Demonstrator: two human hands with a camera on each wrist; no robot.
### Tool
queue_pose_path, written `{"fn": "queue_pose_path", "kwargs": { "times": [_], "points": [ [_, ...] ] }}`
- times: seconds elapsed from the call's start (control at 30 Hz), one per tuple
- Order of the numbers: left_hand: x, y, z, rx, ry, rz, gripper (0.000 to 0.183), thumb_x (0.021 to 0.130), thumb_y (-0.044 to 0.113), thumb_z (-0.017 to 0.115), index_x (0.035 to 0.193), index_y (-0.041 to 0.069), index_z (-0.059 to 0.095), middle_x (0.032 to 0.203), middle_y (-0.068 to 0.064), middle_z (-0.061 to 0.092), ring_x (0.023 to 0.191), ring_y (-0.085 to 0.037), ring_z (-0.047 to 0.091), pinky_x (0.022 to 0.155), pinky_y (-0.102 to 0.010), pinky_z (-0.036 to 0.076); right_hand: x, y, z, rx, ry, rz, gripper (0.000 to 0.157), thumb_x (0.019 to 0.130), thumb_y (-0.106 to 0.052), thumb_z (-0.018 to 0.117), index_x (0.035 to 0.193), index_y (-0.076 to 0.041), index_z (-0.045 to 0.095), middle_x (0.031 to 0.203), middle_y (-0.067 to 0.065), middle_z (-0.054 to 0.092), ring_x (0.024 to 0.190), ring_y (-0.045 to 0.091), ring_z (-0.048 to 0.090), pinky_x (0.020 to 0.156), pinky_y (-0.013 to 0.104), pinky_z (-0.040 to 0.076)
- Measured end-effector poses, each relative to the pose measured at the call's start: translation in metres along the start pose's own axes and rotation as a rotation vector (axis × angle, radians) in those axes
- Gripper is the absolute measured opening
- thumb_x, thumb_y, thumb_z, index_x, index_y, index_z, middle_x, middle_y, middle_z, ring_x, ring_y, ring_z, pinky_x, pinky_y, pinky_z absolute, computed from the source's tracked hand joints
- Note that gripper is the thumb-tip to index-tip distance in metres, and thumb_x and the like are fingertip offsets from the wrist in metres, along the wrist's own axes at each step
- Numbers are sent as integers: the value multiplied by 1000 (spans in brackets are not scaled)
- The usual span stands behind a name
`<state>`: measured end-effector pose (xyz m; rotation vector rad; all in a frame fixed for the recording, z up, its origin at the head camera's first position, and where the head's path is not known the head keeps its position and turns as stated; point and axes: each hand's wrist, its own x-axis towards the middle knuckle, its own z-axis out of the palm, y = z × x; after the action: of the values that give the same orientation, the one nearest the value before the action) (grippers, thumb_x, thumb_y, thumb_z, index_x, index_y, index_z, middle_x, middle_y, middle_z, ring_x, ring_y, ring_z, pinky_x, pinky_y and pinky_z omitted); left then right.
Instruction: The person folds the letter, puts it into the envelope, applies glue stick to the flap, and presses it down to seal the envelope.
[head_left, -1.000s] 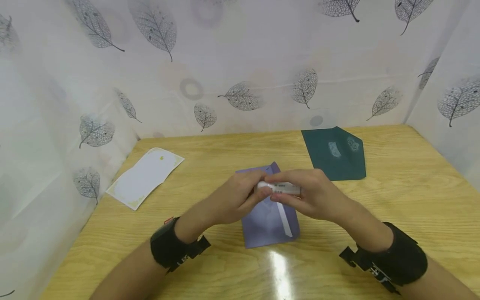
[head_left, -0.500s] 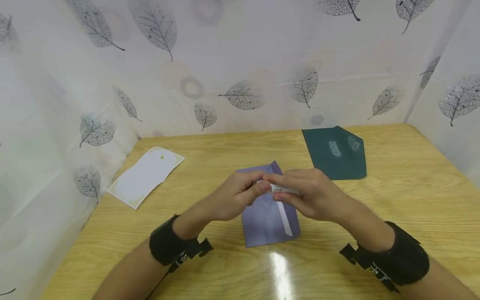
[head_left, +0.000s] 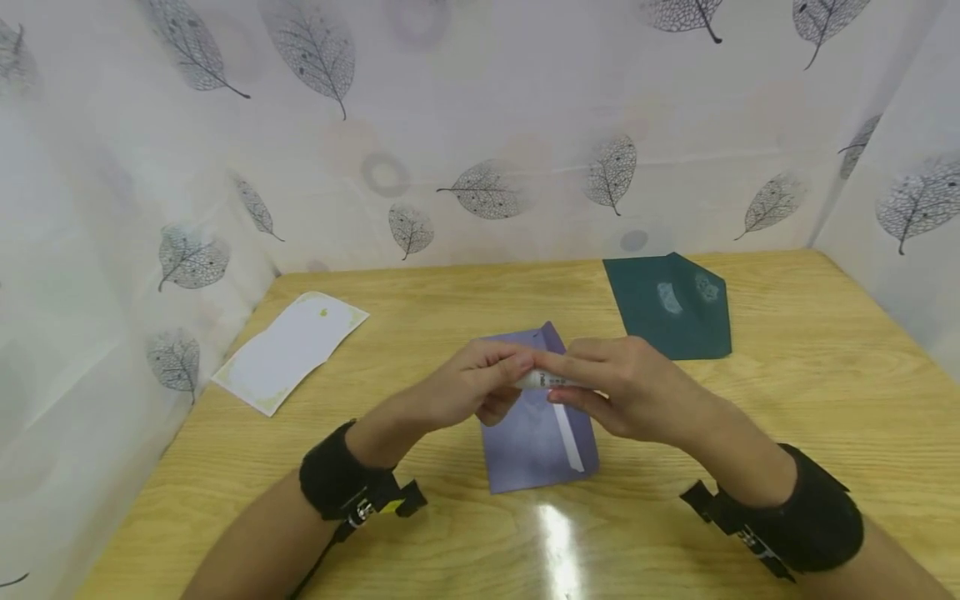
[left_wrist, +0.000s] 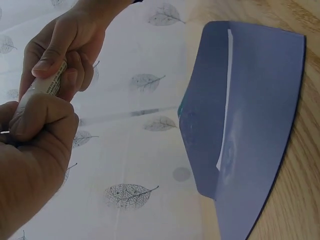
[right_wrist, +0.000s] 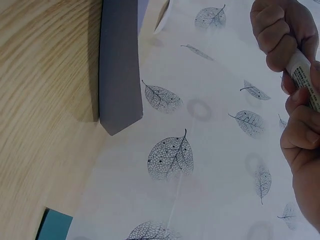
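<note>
Above the purple envelope (head_left: 525, 454), both hands hold a white glue stick (head_left: 534, 380) with small dark print, lying roughly sideways. My left hand (head_left: 465, 383) grips its left end, thumb and bent forefinger closed round it; that end is hidden. At the other end, my right hand (head_left: 630, 383) holds the tube between thumb and fingers. The left wrist view shows the printed side of the glue stick (left_wrist: 47, 87) between the two hands. The envelope's flap lies unfolded to the right, with a white strip along its crease.
A dark green envelope (head_left: 645, 321) with two pale patches lies at the back right of the wooden table (head_left: 450, 542). White paper with gold edging (head_left: 292, 354) lies at the left. A leaf-print curtain (head_left: 510, 100) hangs behind the table and at both sides.
My left hand has turned and its fingers have curled further round the glue stick's left end. The right hand stays nearly in place, its fingers now covering more of the tube.
</note>
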<state>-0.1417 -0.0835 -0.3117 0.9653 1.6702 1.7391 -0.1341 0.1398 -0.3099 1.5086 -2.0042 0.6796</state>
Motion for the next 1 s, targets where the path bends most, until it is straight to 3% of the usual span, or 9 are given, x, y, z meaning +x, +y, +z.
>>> {"fn": "queue_pose_path", "kwargs": {
  "times": [0.07,0.2,0.37,0.5,0.67,0.83,1.0],
  "points": [
    [0,0,0,-12,3,-13,36,101,21,32,105,-9,52,54,-2,23,44,-13,22,41,-25,17,0,1,-1,-5,1,1,36,94,-27,51,127,-11,54,68,-8,44,54,1,36,47,13,36],
    [0,1,0,48,46,26,39,102,24,31,110,-6,54,52,-2,24,43,-14,23,40,-25,18,1,3,-1,0,10,9,38,94,-26,51,129,-12,52,68,-8,45,53,2,36,47,14,36],
    [-1,4,-2,189,153,119,39,102,25,31,116,-2,56,52,-5,28,44,-17,28,41,-26,24,2,7,-5,36,68,18,37,94,-29,50,124,-8,56,69,-11,47,57,0,39,50,14,37],
    [-3,8,-8,300,209,119,39,102,26,28,122,5,55,56,-9,32,48,-20,30,44,-26,27,1,10,-8,51,102,24,38,94,-31,51,123,-8,58,68,-11,47,58,0,39,50,14,37],
    [-5,12,-25,538,300,100,37,102,24,29,121,10,56,64,-7,44,53,-18,40,48,-28,35,-2,10,-8,26,104,78,39,94,-34,50,122,-9,58,73,-9,54,63,2,46,52,19,41],
    [-5,11,-46,761,319,112,32,100,24,36,121,9,56,83,-2,58,74,-10,55,65,-30,49,-1,11,-9,20,127,124,44,96,-34,45,125,-3,54,93,-2,61,77,7,53,59,22,44],
    [-4,0,-64,894,370,112,25,95,23,50,116,10,56,91,3,61,74,-8,52,62,-30,47,1,11,-8,70,132,141,38,95,-31,47,122,-4,54,98,-1,58,87,12,48,68,21,39]
  ]
}}
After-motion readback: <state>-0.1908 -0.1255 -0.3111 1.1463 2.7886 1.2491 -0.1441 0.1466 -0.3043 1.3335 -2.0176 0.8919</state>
